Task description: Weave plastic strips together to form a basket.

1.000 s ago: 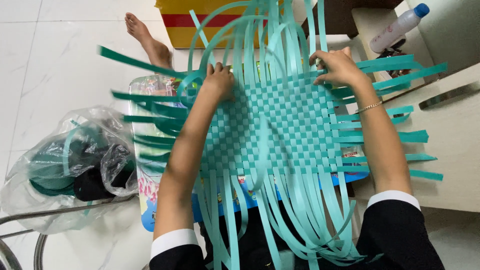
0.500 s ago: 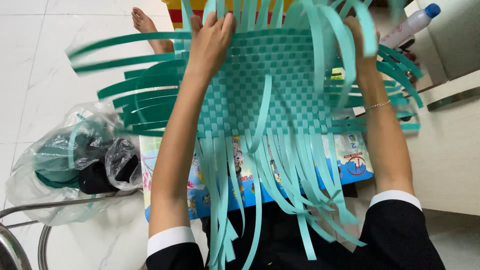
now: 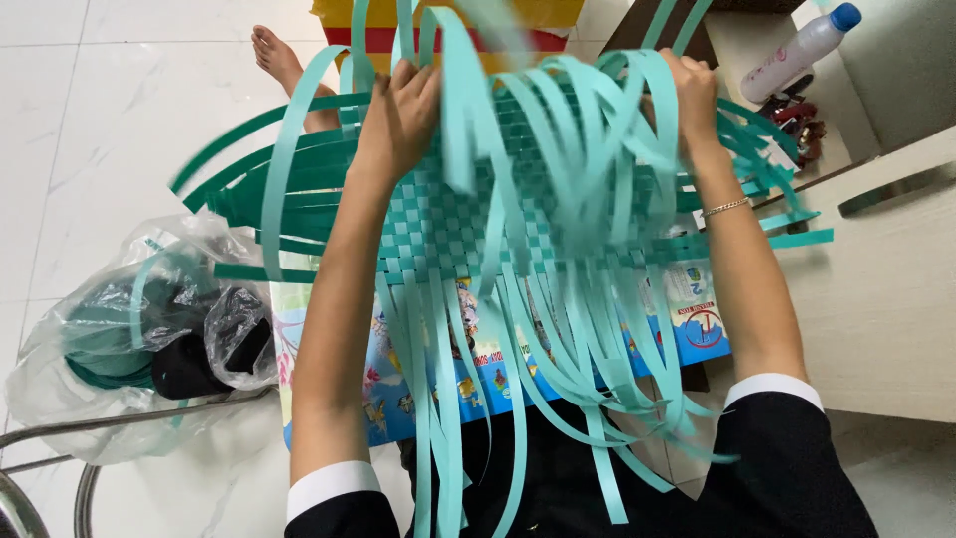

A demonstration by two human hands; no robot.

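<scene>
A woven mat point(image 3: 438, 224) of teal plastic strips is lifted and tilted over a small table with a colourful picture top point(image 3: 478, 374). Long loose strips point(image 3: 558, 329) hang from its edges toward me and curl over the top, blurred by motion. My left hand point(image 3: 398, 110) grips the mat's far left edge. My right hand point(image 3: 687, 95) grips the far right edge, a thin bracelet on its wrist. Both forearms reach forward out of dark sleeves with white cuffs.
A clear plastic bag point(image 3: 129, 339) with coils of teal strip and dark items lies on the white floor at left, beside a metal chair frame point(image 3: 60, 448). Another person's bare foot point(image 3: 284, 60) rests beyond the mat. A white bottle point(image 3: 797, 50) and pale cabinet point(image 3: 886, 289) stand at right.
The mat lay flat on the table a second ago. Both hands have raised its far edge, and the loose strips now swing up and toward me.
</scene>
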